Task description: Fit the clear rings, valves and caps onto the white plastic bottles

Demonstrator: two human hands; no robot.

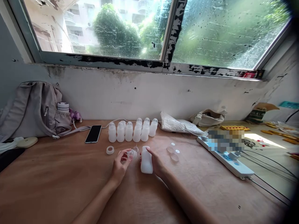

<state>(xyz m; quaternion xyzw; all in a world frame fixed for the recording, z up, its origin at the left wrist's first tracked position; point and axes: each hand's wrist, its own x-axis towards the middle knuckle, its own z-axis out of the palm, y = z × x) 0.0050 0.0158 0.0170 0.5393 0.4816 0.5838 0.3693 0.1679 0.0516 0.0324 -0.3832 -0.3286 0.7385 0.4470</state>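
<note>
My right hand (156, 161) is wrapped round a frosted white baby bottle (147, 161), held tilted above the brown tabletop. Between the thumb and fingers of my left hand (121, 163) is a clear bottle nipple (132, 154), just left of the bottle and apart from it. A small clear piece (135, 148) shows right behind the nipple. Left of that lies a white ring (110, 150). Several finished-looking frosted bottles (129, 132) with domed tops stand grouped behind my hands. Clear rings (174, 157) and small white discs (177, 151) lie to the right.
A phone (93, 134) and a grey backpack (39, 109) are at the left. A white power strip (226, 160) with cables lies on the right, beside a silvery packet (179, 124) and a beige bag (207, 117). The wall and window rise behind.
</note>
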